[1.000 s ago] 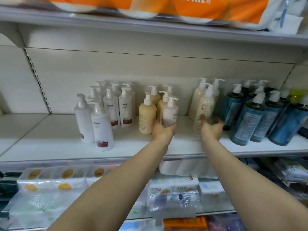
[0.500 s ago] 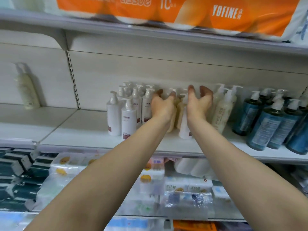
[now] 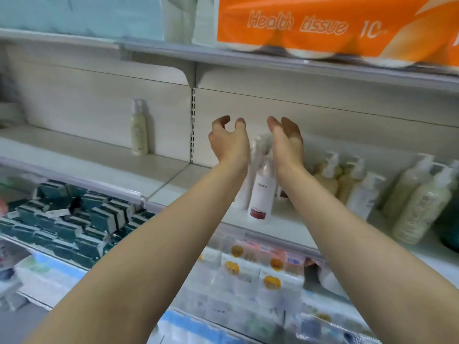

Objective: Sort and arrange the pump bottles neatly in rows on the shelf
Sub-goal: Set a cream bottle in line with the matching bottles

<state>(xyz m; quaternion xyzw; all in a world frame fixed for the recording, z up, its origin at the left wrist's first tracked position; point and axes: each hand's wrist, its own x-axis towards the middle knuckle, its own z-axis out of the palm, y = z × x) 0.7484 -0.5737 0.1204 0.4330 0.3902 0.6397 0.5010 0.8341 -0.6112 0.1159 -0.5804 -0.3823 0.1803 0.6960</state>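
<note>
Left hand (image 3: 229,142) and right hand (image 3: 285,140) raised, fingers spread, empty, blocking white pump bottles (image 3: 262,192) on the shelf (image 3: 173,180). Cream bottles (image 3: 419,202) rightward; lone bottle (image 3: 139,127) leftward.

Forearms hide most white pump bottles (image 3: 262,189); everything blurred.
</note>
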